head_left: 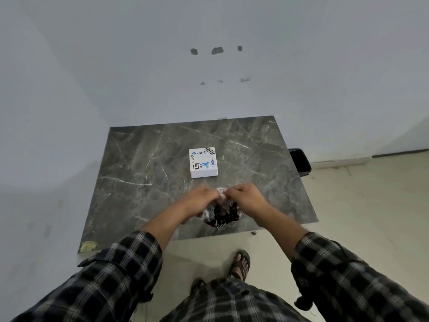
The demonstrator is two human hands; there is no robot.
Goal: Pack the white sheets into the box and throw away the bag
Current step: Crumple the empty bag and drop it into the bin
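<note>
Table (144, 173): dark marble, against a grey wall.
Box (203, 162): white, closed, mid-table.
Bag (221, 213): dark, crumpled, nearer than the box.
Left hand (201, 201): gripping the bag top.
Right hand (246, 198): gripping it too, close together.
Bin (300, 161): black, right of the box.

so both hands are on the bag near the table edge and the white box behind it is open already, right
Not quite: in the head view the white box is closed, its stickered lid down. The rest holds: the left hand and right hand are both on the bag.
</note>
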